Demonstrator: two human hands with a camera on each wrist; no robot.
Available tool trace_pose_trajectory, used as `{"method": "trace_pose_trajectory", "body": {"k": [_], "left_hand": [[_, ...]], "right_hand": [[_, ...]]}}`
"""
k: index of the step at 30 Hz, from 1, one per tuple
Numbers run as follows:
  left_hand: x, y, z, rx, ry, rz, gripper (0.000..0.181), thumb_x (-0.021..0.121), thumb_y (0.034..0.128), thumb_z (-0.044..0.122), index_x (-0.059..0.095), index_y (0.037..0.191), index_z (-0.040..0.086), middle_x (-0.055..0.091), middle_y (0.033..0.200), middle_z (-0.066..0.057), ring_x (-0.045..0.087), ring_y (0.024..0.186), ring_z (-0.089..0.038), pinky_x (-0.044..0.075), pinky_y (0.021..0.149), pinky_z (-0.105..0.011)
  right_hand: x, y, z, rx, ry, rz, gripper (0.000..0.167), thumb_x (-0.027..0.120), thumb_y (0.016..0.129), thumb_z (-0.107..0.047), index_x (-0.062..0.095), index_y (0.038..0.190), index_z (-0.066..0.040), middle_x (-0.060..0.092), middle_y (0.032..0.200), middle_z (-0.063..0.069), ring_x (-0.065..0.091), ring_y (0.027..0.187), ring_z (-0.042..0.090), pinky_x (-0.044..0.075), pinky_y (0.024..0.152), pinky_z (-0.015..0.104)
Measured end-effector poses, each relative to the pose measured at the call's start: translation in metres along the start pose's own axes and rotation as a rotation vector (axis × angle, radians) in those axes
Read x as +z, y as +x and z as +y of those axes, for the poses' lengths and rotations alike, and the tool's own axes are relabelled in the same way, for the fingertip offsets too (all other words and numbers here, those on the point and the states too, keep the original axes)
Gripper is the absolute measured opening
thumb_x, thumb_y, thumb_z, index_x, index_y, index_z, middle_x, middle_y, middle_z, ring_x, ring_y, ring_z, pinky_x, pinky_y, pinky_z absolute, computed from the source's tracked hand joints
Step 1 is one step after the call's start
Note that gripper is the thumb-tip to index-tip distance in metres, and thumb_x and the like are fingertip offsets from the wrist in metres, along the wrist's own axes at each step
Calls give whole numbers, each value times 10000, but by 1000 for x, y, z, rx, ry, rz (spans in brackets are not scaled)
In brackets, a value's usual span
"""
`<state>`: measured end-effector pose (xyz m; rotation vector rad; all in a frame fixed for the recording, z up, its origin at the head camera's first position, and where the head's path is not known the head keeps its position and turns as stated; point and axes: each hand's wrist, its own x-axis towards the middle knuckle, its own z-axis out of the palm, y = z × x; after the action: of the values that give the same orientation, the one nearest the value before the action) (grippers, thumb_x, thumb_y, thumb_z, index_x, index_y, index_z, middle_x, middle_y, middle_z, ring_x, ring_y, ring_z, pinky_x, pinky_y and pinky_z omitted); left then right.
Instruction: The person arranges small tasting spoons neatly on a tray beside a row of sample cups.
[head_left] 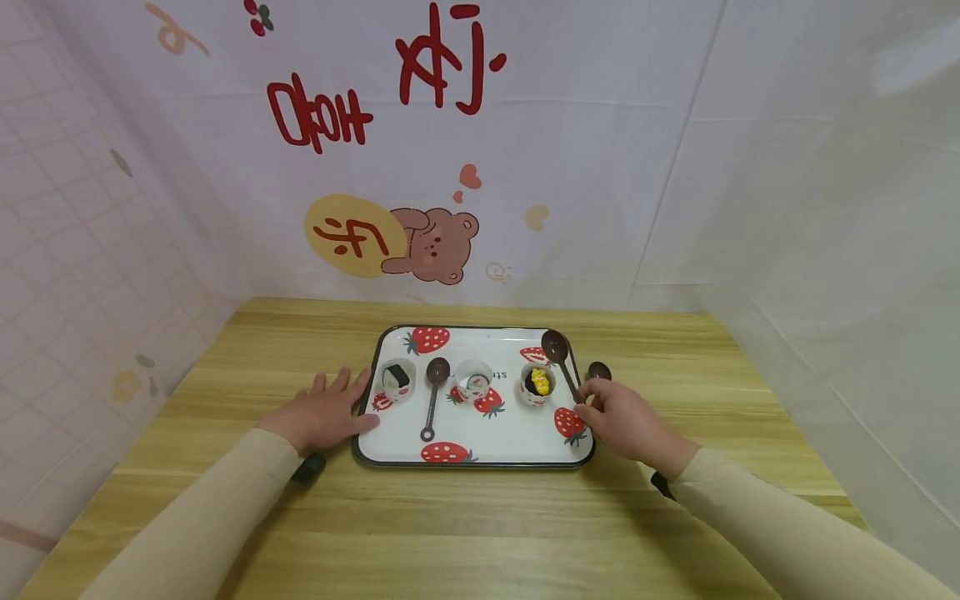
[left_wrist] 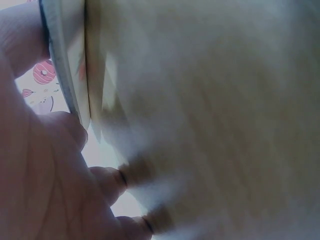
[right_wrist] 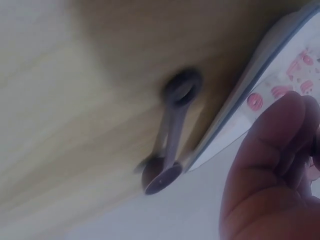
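A white strawberry-print tray [head_left: 510, 442] with a dark rim lies on the table. My left hand [head_left: 318, 414] is at its left edge with fingers spread and the thumb over the rim; the left wrist view shows the palm beside the tray's side [left_wrist: 67, 65]. My right hand [head_left: 626, 421] pinches the handle of a brown measuring spoon [head_left: 555, 346], whose bowl is over the tray's upper right corner. A second brown measuring spoon [head_left: 432, 404] lies on the tray. Another measuring spoon [right_wrist: 173, 135] rests on the table right of the tray.
Three paper cups stand in a row on the tray: the left cup [head_left: 397, 390] holds a rice ball, the middle cup [head_left: 472, 371] a sushi roll, the right cup [head_left: 535, 398] a yellow-topped sushi piece. A printed cloth [head_left: 570, 150] hangs behind the wooden table [head_left: 465, 533].
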<state>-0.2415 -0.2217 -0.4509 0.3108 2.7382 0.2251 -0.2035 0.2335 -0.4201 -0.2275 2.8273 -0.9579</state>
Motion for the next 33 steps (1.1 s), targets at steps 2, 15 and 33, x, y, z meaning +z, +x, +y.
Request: {"method": "trace_pose_trajectory", "body": {"k": [2,15,33], "left_hand": [[0,0,1,1,-3,-1,993,517,988,713,175,1695,105,175,1700,-354,126,1501,-705,237,1137,-834],[-1,-2,3,3,-2,4,979,526,998,688,184,1691,87,177,1695,-362,131,1494,-714,232,1139,-834],[1,0,1,6,-11,9,978,527,999,685,171,1695,96,162,1702,-356,121,1500,-709,217,1143,-836]], "right_hand": [[3,1,-2,-2,21,-8,136,670,1010,-124,659,1116,-39,623,711,38,548,582,128,440,520,291],[23,3,-15,13,167,-67,63,641,1013,-106,626,1042,-52,658,690,82,578,576,135,489,528,288],[41,9,-36,115,337,-114,52,648,1009,-52,603,1026,-31,634,738,70,575,609,161,525,567,288]]}}
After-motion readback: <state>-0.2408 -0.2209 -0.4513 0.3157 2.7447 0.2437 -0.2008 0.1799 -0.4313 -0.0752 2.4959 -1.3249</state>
